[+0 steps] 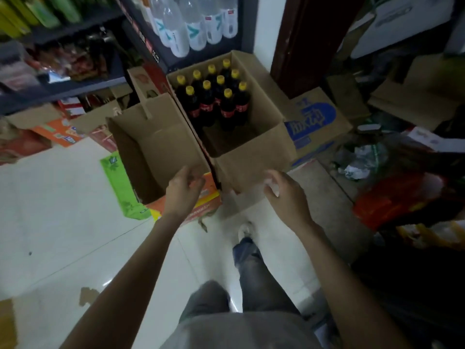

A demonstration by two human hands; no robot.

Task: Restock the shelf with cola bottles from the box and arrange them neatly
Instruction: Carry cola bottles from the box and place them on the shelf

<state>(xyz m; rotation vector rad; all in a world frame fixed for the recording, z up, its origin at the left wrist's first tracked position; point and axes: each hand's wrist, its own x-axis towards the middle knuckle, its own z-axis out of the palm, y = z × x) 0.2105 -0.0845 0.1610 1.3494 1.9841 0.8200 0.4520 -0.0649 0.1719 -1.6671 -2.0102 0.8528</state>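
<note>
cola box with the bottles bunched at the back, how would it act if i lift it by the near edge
The cola box probably feels heavy and back-weighted: about ten full cola bottles crowd its far half, the near part bare. Tilting might let upright bottles slide or topple. Its thin cardboard walls and loose flaps could flex.

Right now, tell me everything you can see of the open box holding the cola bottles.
The cardboard box is plain brown, open-topped, standing upright on the floor beside an empty box. Its flaps are folded out. Ten cola bottles, dark with yellow caps and red labels, stand upright at its far end; the near part is bare. Both hands hover at its near wall, not clearly touching.
</note>
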